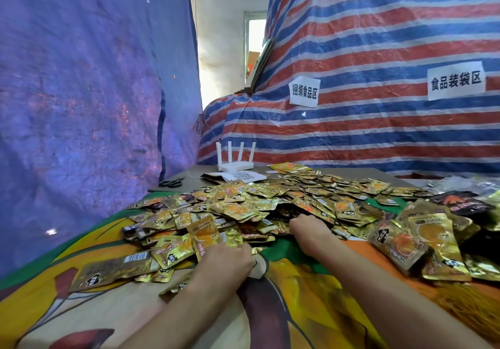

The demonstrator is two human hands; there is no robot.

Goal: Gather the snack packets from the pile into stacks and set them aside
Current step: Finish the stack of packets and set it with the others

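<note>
Gold foil packets [270, 205] lie in a wide pile across the patterned cloth [297, 300]. At the pile's near edge, the left hand [224, 262] curls its fingers round an upright packet [203, 233]. The right hand [308, 229] reaches into the pile, fingers buried, so its grip cannot be told.

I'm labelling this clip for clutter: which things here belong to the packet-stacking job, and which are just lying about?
Job: pile of gold snack packets; upright packet held by the left hand; right hand reaching into the pile.
Lying about: white router; scissors; QR-code sheet.
</note>
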